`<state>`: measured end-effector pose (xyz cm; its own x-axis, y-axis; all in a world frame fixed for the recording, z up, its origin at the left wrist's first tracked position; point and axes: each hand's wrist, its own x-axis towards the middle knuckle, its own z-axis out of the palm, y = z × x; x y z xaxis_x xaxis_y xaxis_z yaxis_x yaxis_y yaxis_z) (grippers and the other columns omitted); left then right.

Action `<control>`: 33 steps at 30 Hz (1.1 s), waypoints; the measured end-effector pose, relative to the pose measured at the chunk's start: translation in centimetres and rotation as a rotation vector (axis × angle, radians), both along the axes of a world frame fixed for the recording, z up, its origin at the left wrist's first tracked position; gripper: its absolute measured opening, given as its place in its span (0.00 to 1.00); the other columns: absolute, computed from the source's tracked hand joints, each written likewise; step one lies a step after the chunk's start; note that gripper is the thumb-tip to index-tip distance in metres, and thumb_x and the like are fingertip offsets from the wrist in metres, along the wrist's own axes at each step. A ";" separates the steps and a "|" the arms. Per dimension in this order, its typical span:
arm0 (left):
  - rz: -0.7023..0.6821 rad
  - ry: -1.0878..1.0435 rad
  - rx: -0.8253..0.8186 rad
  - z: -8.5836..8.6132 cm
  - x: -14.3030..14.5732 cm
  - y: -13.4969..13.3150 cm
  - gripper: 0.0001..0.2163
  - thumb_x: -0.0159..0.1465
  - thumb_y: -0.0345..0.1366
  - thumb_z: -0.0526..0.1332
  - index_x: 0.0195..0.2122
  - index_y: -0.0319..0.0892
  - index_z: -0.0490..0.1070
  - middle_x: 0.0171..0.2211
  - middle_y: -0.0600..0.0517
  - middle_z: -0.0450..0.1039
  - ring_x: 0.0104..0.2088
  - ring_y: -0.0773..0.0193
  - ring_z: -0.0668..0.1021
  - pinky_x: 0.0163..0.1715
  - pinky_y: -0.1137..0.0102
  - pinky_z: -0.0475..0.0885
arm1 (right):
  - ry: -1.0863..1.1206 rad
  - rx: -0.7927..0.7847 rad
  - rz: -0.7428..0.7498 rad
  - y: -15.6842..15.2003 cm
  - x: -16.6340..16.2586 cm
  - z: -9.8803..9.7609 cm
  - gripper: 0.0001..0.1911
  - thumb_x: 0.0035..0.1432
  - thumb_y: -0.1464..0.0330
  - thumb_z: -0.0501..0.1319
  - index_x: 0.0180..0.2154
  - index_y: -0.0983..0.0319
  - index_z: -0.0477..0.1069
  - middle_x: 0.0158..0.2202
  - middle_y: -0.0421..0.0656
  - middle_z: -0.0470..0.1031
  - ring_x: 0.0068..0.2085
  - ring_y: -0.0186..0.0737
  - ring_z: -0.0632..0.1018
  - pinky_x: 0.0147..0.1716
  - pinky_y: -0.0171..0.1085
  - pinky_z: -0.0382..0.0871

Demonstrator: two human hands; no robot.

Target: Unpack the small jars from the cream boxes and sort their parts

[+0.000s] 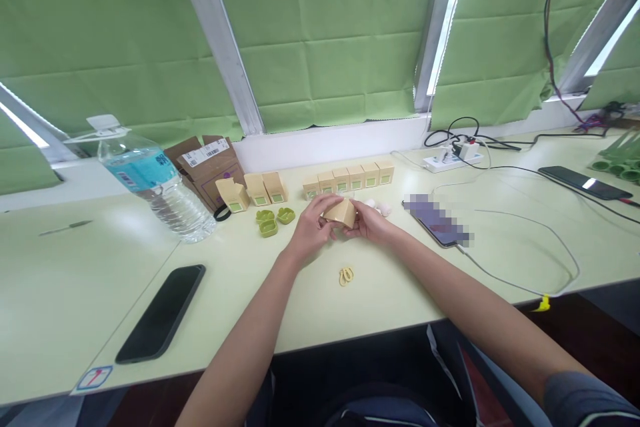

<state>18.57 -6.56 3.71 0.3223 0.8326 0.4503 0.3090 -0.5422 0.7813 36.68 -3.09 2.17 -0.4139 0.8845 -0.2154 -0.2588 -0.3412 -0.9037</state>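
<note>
Okay so, left hand and right hand both have fingers pinching a small tan box over the counter, yellow loops closer in, six little boxes lined up behind.

held smooth cardboard box — glossy plastic bottle

Left forearm and right forearm extend forward, angled together; the left hand and right hand face each other, both curled inward
</note>
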 end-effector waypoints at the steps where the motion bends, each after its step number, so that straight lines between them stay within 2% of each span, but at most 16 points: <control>1: -0.010 0.003 0.006 0.0 0.1 -0.2 0.24 0.60 0.28 0.59 0.57 0.50 0.72 0.62 0.45 0.63 0.38 0.62 0.79 0.29 0.67 0.81 | 0.006 0.005 0.015 -0.1 0.1 0.0 0.17 0.70 0.57 0.49 0.43 0.63 0.67 0.30 0.45 0.73 0.25 0.35 0.74 0.28 0.36 0.76; 5: -0.032 0.012 0.036 0.0 0.1 -0.4 0.23 0.62 0.29 0.59 0.59 0.50 0.71 0.64 0.46 0.62 0.41 0.61 0.79 0.36 0.64 0.81 | 0.001 0.004 0.027 -0.3 0.0 0.3 0.16 0.69 0.57 0.50 0.43 0.62 0.67 0.32 0.46 0.74 0.27 0.36 0.74 0.28 0.36 0.76; 9: -0.005 0.087 0.130 0.0 -0.1 -0.1 0.25 0.62 0.35 0.65 0.61 0.53 0.68 0.65 0.46 0.62 0.59 0.50 0.72 0.45 0.60 0.79 | 0.000 0.014 -0.049 -0.4 -0.3 0.5 0.13 0.68 0.60 0.52 0.44 0.62 0.68 0.33 0.46 0.74 0.29 0.36 0.75 0.25 0.34 0.75; 13: 0.031 0.135 0.165 0.0 -0.3 0.2 0.29 0.58 0.44 0.70 0.61 0.53 0.67 0.66 0.44 0.61 0.64 0.46 0.66 0.44 0.62 0.77 | 0.049 0.073 -0.103 -0.4 -0.5 0.4 0.11 0.64 0.62 0.56 0.44 0.61 0.68 0.36 0.46 0.74 0.34 0.39 0.76 0.29 0.36 0.78; 15: 0.062 0.104 0.129 0.0 -0.3 0.2 0.29 0.60 0.46 0.68 0.62 0.52 0.66 0.66 0.43 0.60 0.61 0.47 0.69 0.41 0.65 0.77 | 0.061 0.108 -0.124 -0.3 -0.5 0.2 0.10 0.62 0.61 0.58 0.42 0.61 0.68 0.37 0.46 0.74 0.34 0.39 0.76 0.29 0.37 0.78; 18: 0.107 0.021 -0.016 0.0 -0.5 0.3 0.27 0.65 0.50 0.61 0.63 0.51 0.62 0.64 0.42 0.60 0.50 0.54 0.76 0.35 0.68 0.76 | 0.063 0.153 -0.148 0.0 -0.4 0.0 0.10 0.59 0.61 0.62 0.39 0.59 0.66 0.37 0.43 0.72 0.34 0.38 0.77 0.30 0.37 0.78; 22: 0.127 -0.062 -0.217 -0.4 -0.7 0.7 0.27 0.68 0.53 0.54 0.65 0.49 0.57 0.57 0.42 0.66 0.41 0.60 0.78 0.30 0.70 0.74 | 0.042 0.177 -0.172 0.2 -0.3 -0.2 0.14 0.54 0.61 0.65 0.40 0.57 0.64 0.38 0.40 0.71 0.36 0.38 0.77 0.31 0.36 0.78; 28: 0.020 -0.118 -0.350 -1.2 -0.2 1.0 0.22 0.68 0.52 0.54 0.57 0.46 0.62 0.42 0.49 0.72 0.34 0.64 0.78 0.32 0.69 0.72 | -0.028 0.276 -0.180 0.3 -0.1 -0.5 0.20 0.49 0.60 0.67 0.43 0.55 0.65 0.42 0.41 0.73 0.42 0.39 0.76 0.36 0.35 0.76; 33: -0.013 -0.208 -0.394 -1.3 0.3 0.9 0.20 0.67 0.49 0.55 0.56 0.45 0.62 0.38 0.51 0.73 0.34 0.63 0.79 0.35 0.68 0.71 | -0.041 0.277 -0.164 0.6 0.0 -0.9 0.21 0.49 0.60 0.65 0.46 0.54 0.66 0.43 0.42 0.73 0.45 0.41 0.75 0.36 0.35 0.75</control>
<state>18.82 -5.65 2.44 0.2702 0.9500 0.1563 0.1181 -0.1938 0.9739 36.70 -2.52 1.23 -0.2565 0.9661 0.0290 -0.2516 -0.0378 -0.9671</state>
